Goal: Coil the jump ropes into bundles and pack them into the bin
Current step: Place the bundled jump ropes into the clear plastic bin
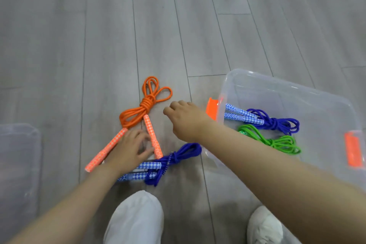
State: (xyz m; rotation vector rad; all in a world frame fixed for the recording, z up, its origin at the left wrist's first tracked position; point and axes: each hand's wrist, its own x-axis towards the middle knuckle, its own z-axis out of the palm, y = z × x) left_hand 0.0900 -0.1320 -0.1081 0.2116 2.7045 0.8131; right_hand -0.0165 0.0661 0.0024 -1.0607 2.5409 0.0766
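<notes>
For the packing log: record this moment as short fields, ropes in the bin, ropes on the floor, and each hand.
bin: clear plastic bin with orange latches, on the floor at right
in bin: blue bundle; green bundle
on floor: orange bundle; second blue bundle
left hand: fingers spread between the orange handles, gripping nothing
right hand: above the floor beside the orange bundle, fingers loosely curled, empty
lid: clear lid at left edge
</notes>
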